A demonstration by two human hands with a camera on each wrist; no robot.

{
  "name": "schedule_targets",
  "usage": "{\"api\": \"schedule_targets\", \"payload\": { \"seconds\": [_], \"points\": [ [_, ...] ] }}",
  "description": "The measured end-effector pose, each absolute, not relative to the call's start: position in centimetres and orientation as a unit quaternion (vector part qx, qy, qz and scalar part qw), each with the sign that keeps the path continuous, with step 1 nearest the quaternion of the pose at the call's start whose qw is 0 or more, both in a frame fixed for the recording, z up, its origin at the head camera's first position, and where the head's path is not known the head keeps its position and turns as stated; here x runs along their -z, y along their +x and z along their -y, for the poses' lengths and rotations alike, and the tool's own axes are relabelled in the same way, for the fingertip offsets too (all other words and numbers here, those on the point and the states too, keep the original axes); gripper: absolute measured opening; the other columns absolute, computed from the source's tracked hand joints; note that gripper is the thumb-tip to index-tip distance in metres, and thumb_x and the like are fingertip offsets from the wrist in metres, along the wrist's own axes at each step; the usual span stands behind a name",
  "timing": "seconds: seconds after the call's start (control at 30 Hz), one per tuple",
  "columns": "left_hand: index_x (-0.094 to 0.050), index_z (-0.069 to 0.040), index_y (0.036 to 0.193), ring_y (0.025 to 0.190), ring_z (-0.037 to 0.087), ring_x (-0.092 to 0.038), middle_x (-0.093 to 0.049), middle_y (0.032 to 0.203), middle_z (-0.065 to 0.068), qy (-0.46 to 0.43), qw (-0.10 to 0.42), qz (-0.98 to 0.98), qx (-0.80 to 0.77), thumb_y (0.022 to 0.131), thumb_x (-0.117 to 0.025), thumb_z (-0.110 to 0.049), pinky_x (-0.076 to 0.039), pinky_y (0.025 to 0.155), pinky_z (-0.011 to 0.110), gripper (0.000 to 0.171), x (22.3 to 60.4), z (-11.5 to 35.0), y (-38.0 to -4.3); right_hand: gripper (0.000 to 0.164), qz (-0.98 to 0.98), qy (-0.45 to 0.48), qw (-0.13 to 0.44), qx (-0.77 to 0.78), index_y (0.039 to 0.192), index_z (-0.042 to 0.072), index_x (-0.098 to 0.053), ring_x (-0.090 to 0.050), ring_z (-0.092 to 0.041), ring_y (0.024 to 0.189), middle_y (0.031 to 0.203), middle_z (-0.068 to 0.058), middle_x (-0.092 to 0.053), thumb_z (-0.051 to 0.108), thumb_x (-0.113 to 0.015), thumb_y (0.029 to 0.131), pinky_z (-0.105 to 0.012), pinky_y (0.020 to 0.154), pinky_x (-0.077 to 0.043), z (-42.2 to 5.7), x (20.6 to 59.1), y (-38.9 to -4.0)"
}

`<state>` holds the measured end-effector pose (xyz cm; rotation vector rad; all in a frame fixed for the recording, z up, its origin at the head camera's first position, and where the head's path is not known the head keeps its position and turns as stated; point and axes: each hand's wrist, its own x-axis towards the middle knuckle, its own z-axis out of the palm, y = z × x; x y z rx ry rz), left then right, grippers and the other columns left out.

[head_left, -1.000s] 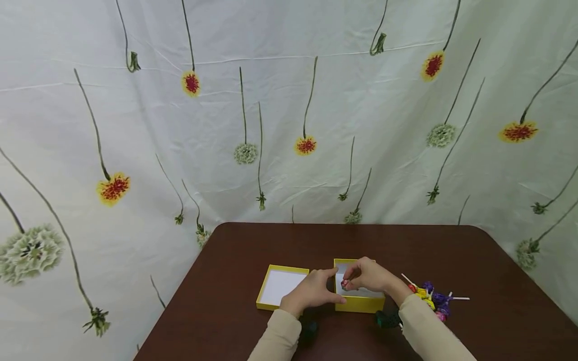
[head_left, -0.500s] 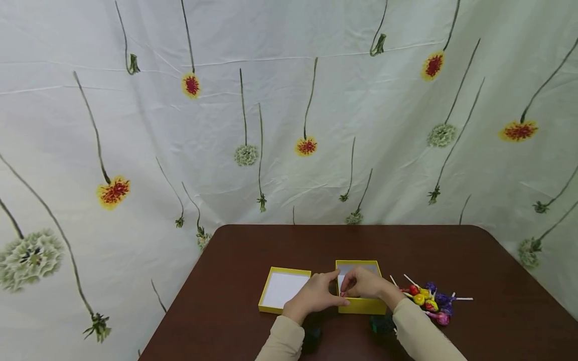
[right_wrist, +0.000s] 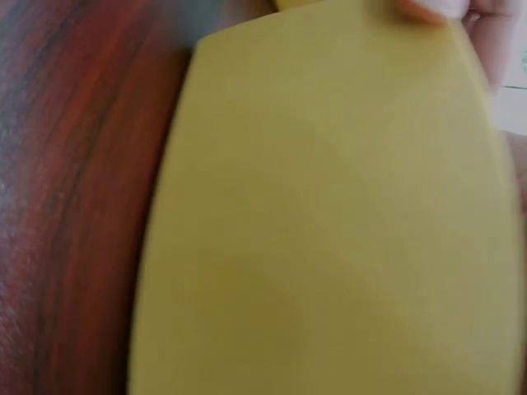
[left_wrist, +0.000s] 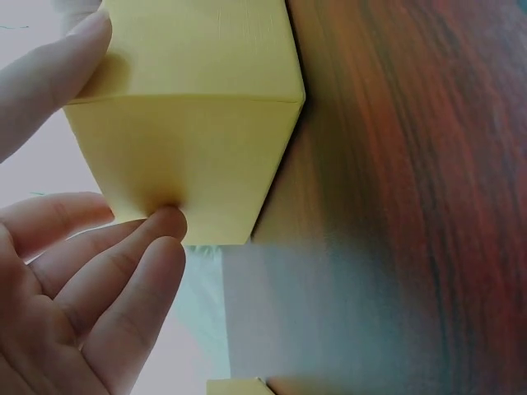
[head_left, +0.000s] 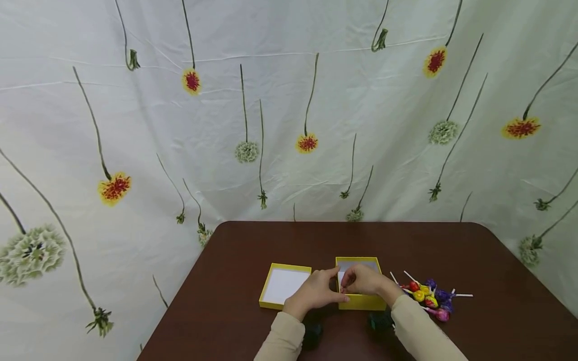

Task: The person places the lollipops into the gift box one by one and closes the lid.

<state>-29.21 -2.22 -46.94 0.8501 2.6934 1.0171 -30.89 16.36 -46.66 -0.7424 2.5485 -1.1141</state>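
A yellow box [head_left: 363, 303] stands open on the dark brown table. My left hand [head_left: 314, 290] holds its near left corner, with the thumb [left_wrist: 62, 70] on the front wall and bent fingertips [left_wrist: 169, 222] against the side wall in the left wrist view. Inside the box, my right hand [head_left: 363, 280] pinches a lollipop; only a bit of the pinkish-red wrapper [head_left: 342, 290] shows at the fingertips. Its stick is hidden. The right wrist view is mostly filled by the box's yellow front wall [right_wrist: 321, 206].
Left of the box lies its yellow lid [head_left: 285, 287], white inside facing up. Right of the right forearm is a pile of wrapped lollipops [head_left: 431, 302] in red, yellow, purple and pink. Behind the table [head_left: 271, 240] hangs a flower-printed cloth [head_left: 397, 110].
My right hand has lowered the lollipop deeper into the box and slightly left, so less of it shows. The right forearm has shifted, uncovering more of the pile. The left hand keeps its hold.
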Motion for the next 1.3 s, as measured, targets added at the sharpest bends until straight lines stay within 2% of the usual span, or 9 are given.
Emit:
{"api": "schedule_targets", "payload": {
  "seconds": [0.07, 0.17, 0.23, 0.3, 0.53, 0.77, 1.1, 1.3],
  "points": [
    [-0.036, -0.009, 0.136, 0.045, 0.008, -0.039, -0.055, 0.065, 0.0, 0.281, 0.071, -0.896, -0.337, 0.069, -0.07, -0.047, -0.041, 0.057, 0.019, 0.084, 46.9, 2.2, -29.3, 0.008, -0.883, -0.244, 0.123, 0.381, 0.083, 0.008, -0.067, -0.055, -0.011, 0.069, 0.078, 0.001, -0.064, 0.012, -0.068, 0.077, -0.025, 0.062, -0.048, -16.6, 46.1, -30.8],
    [-0.038, -0.01, 0.136, 0.073, 0.005, -0.058, -0.065, 0.097, 0.001, 0.277, 0.067, -0.899, -0.333, 0.068, -0.069, -0.05, -0.048, 0.069, 0.02, 0.085, 46.9, 2.3, -29.4, 0.016, -0.888, -0.223, 0.102, 0.388, 0.089, 0.008, -0.067, -0.055, -0.012, 0.074, 0.084, 0.001, -0.064, 0.018, -0.068, 0.077, -0.028, 0.065, -0.048, -17.3, 45.0, -30.7],
    [-0.038, -0.01, 0.136, 0.095, 0.006, -0.058, -0.06, 0.117, 0.003, 0.274, 0.068, -0.898, -0.336, 0.067, -0.07, -0.05, -0.049, 0.078, 0.024, 0.085, 46.9, 2.3, -29.4, 0.018, -0.889, -0.215, 0.086, 0.395, 0.092, 0.008, -0.067, -0.057, -0.013, 0.077, 0.087, 0.0, -0.064, 0.019, -0.068, 0.078, -0.029, 0.068, -0.05, -18.1, 44.2, -30.6],
    [-0.037, -0.01, 0.136, 0.111, 0.008, -0.051, -0.05, 0.129, 0.002, 0.272, 0.07, -0.898, -0.339, 0.067, -0.07, -0.05, -0.047, 0.086, 0.027, 0.086, 46.9, 2.3, -29.4, 0.02, -0.888, -0.199, 0.071, 0.408, 0.095, 0.007, -0.066, -0.057, -0.014, 0.079, 0.09, -0.002, -0.064, 0.019, -0.067, 0.079, -0.03, 0.068, -0.05, -19.1, 43.6, -30.4],
    [-0.035, -0.013, 0.137, 0.117, 0.013, -0.047, -0.045, 0.134, 0.003, 0.265, 0.083, -0.9, -0.336, 0.067, -0.07, -0.051, -0.045, 0.09, 0.031, 0.088, 46.9, 2.3, -29.2, 0.025, -0.894, -0.111, 0.045, 0.432, 0.099, 0.005, -0.064, -0.057, -0.017, 0.08, 0.092, -0.005, -0.062, 0.02, -0.066, 0.079, -0.034, 0.072, -0.051, -23.9, 43.2, -29.6],
    [-0.035, -0.016, 0.137, 0.117, 0.012, -0.048, -0.045, 0.134, 0.0, 0.262, 0.087, -0.9, -0.337, 0.066, -0.07, -0.052, -0.046, 0.089, 0.031, 0.087, 47.2, 2.3, -29.0, 0.024, -0.925, -0.055, 0.049, 0.372, 0.1, 0.003, -0.064, -0.055, -0.016, 0.075, 0.097, -0.009, -0.061, 0.009, -0.066, 0.077, -0.031, 0.064, -0.051, -27.6, 45.3, -28.5],
    [-0.034, -0.015, 0.138, 0.118, 0.013, -0.046, -0.044, 0.134, 0.0, 0.264, 0.085, -0.895, -0.35, 0.067, -0.07, -0.05, -0.045, 0.089, 0.03, 0.087, 46.9, 2.1, -29.2, 0.024, -0.934, -0.074, 0.038, 0.346, 0.1, 0.0, -0.063, -0.057, -0.014, 0.073, 0.107, -0.021, -0.059, 0.001, -0.063, 0.077, -0.029, 0.062, -0.049, -30.1, 46.4, -28.0],
    [-0.034, -0.015, 0.138, 0.119, 0.013, -0.046, -0.045, 0.134, 0.0, 0.262, 0.086, -0.896, -0.347, 0.067, -0.07, -0.05, -0.045, 0.089, 0.03, 0.086, 47.0, 2.1, -29.2, 0.024, -0.942, -0.068, 0.04, 0.326, 0.098, 0.003, -0.065, -0.055, -0.016, 0.075, 0.098, -0.014, -0.063, 0.009, -0.067, 0.075, -0.033, 0.063, -0.048, -30.6, 46.8, -28.0]
  ]
}}
